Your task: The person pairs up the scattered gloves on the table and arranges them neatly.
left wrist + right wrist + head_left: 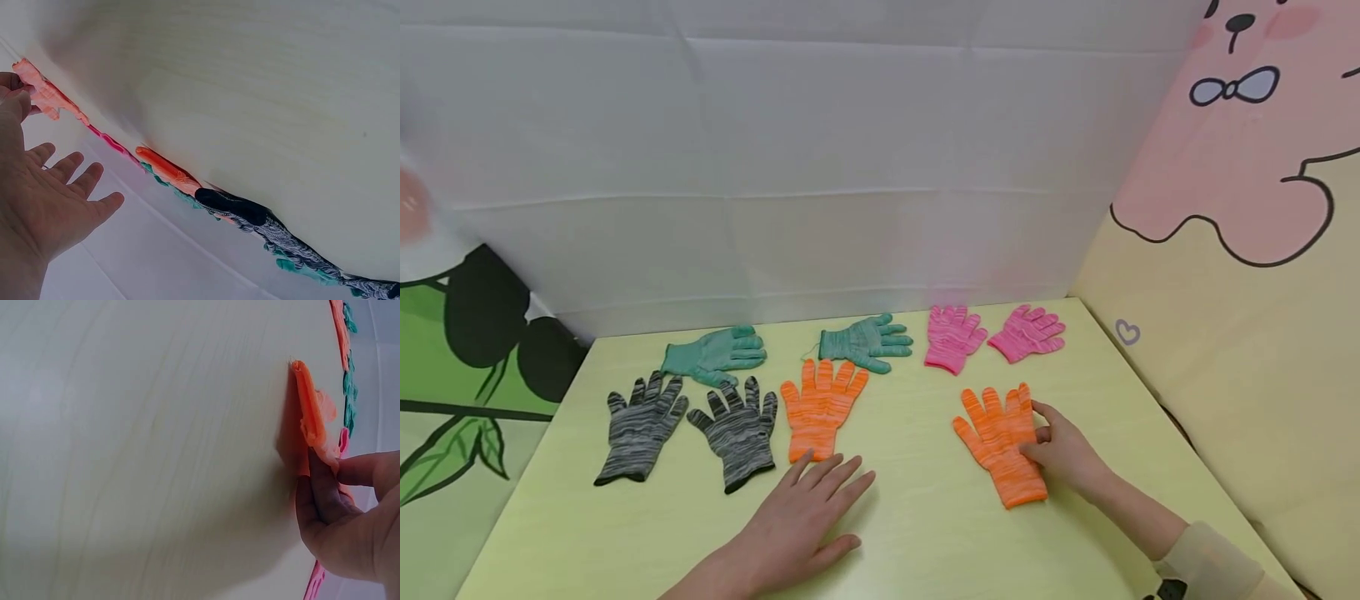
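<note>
In the head view my right hand (1067,450) pinches the right edge of an orange knit glove (1003,446), thumb on top and fingers under it. The right wrist view shows this glove (310,409) partly raised off the table, with a shadow below it. My left hand (808,517) is spread, palm down, just below a second orange glove (820,408) whose cuff is by its fingertips. Whether they touch is hard to tell. Nothing is held in the left hand (62,194), whose fingers are extended in the left wrist view.
Two grey-black gloves (643,429) lie at the left of the pale yellow table (917,533). Behind are two green gloves (715,354) and, farther right, two pink gloves (953,337). A white sheet (850,167) hangs along the back edge; a yellow wall (1247,375) stands at the right.
</note>
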A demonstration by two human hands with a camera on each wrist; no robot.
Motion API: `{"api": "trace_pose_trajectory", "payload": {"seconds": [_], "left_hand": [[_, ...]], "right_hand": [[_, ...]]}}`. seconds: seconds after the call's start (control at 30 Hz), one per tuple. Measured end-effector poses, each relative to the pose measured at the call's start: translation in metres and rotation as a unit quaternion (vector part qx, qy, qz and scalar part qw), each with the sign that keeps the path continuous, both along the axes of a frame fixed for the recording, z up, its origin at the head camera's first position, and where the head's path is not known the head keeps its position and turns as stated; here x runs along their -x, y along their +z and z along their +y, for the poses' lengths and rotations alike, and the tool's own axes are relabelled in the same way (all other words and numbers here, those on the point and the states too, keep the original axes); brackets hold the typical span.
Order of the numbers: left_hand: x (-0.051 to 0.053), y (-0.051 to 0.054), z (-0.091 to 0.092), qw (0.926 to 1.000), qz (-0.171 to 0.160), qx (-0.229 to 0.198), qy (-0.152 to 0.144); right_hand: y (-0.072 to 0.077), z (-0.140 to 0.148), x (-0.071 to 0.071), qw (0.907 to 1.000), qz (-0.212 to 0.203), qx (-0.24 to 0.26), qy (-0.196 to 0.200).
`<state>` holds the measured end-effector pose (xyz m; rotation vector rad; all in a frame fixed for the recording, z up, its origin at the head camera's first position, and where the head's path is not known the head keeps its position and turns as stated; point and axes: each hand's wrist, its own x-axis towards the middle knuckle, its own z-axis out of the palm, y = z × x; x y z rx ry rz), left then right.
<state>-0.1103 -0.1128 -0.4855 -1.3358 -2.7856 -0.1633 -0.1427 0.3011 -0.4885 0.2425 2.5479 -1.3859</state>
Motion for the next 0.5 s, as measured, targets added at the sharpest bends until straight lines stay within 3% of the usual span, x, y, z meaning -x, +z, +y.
{"api": "trace_pose_trajectory", "payload": {"seconds": [0.27, 0.5], "left_hand": [[0.0014, 0.0011, 0.0017, 0.9999, 0.014, -0.001, -0.009], [-0.0004, 0.0009, 0.0031, 0.9999, -0.009, 0.008, -0.007]], "right_hand": [[0.0006, 0.0028, 0.0034, 0.9999, 0.001, -0.010, 0.000], [0.0001, -0.0030, 0.0043, 0.9998, 0.004, -0.020, 0.005]]}}
